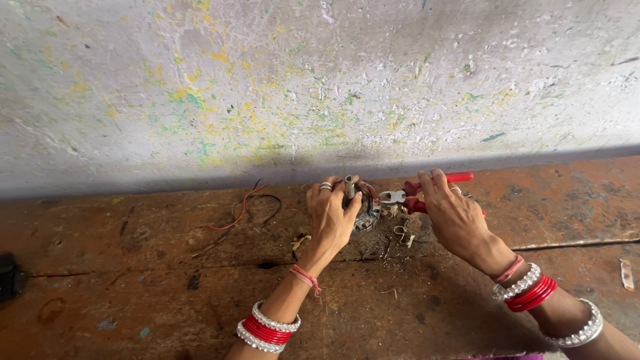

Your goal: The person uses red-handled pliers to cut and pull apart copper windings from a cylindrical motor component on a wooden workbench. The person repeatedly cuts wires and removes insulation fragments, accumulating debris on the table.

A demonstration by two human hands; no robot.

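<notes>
1. Two hands are engaged: the left hand (331, 212) is closed around a small wound motor part (363, 208) on the workbench (133, 293).
2. Red-handled pliers (417, 193) are gripped by the right hand (453, 213), jaws at the part.
3. Slippage toward the left fingers is possible if the part is held loosely.

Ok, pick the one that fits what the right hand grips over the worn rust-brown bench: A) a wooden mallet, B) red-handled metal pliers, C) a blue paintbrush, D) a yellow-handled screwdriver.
B: the right hand closes around the red-handled metal pliers, whose jaws point at the round metal wound part held by the left hand.
</notes>
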